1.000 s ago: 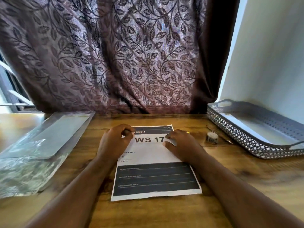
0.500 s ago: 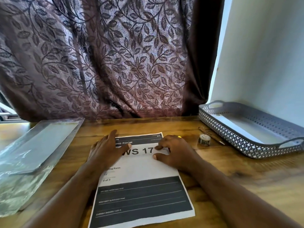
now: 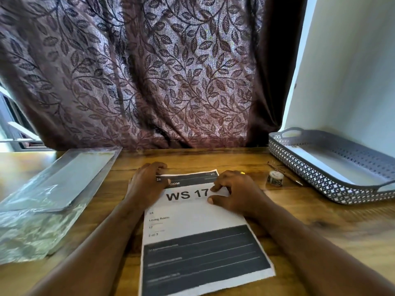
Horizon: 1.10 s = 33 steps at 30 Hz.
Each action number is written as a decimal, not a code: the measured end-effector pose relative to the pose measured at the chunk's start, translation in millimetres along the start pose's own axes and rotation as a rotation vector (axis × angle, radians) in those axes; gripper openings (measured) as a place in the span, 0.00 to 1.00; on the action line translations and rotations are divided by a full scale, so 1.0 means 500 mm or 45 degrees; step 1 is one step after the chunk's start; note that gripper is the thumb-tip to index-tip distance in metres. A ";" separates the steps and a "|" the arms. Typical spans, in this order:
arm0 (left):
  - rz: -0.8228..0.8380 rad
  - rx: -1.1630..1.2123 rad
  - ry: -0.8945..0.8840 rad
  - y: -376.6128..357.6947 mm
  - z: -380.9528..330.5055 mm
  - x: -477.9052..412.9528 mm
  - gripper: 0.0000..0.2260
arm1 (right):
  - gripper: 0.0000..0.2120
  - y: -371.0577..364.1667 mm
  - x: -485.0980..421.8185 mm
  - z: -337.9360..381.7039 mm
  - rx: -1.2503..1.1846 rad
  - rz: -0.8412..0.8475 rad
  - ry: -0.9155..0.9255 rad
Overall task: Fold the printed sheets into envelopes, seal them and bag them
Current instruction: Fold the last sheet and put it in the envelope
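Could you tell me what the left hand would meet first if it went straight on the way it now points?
The left hand grips the far corner of the printed sheet; ahead lies only bare table, then the curtain. Probably the curtain first, though depth is unclear.
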<state>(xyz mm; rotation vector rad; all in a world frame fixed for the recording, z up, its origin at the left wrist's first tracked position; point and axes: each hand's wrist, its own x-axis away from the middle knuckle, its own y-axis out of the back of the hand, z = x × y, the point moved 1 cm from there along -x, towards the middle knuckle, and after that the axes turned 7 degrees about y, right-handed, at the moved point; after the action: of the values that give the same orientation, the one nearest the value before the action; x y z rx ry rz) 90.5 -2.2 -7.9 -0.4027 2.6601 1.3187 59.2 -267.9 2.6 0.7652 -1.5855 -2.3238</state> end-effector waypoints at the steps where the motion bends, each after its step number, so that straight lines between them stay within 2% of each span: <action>1: -0.010 0.088 0.017 0.003 0.001 -0.002 0.16 | 0.17 0.002 0.000 0.001 -0.027 -0.012 -0.004; 3: -0.030 0.276 0.025 0.008 0.006 -0.004 0.16 | 0.14 0.006 -0.002 0.002 -0.054 -0.078 -0.038; 5: -0.071 0.484 -0.004 0.016 0.006 -0.005 0.17 | 0.17 0.013 -0.003 -0.007 -0.141 -0.233 -0.161; 7: -0.082 0.687 -0.020 0.024 -0.001 -0.002 0.17 | 0.22 0.018 -0.003 -0.020 -0.336 -0.394 -0.303; 9: -0.069 0.861 -0.031 0.030 -0.009 0.003 0.19 | 0.23 0.021 -0.003 -0.033 -0.541 -0.415 -0.394; 12: -0.027 1.041 -0.017 0.035 -0.018 0.006 0.19 | 0.19 0.019 -0.004 -0.043 -0.690 -0.360 -0.435; 15: 0.018 1.172 0.047 0.040 -0.028 0.011 0.19 | 0.09 0.015 -0.008 -0.047 -0.703 -0.356 -0.418; 18: 0.260 1.486 0.197 0.037 -0.030 0.019 0.20 | 0.03 0.019 -0.006 -0.051 -0.905 -0.452 -0.489; 21: 0.509 1.369 0.199 0.028 -0.029 0.028 0.15 | 0.04 0.025 0.000 -0.056 -1.154 -0.550 -0.544; 24: 0.505 1.316 0.204 0.021 -0.027 0.024 0.10 | 0.05 0.029 0.000 -0.056 -1.316 -0.578 -0.568; 33: 0.484 1.405 0.281 0.025 -0.008 0.015 0.09 | 0.11 0.038 0.006 -0.050 -1.572 -0.534 -0.467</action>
<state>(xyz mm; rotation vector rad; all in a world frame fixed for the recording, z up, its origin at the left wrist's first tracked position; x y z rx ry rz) 79.3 0.3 2.2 0.1282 3.2051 -0.3148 68.3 -296.8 12.3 0.3450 0.1983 -3.1332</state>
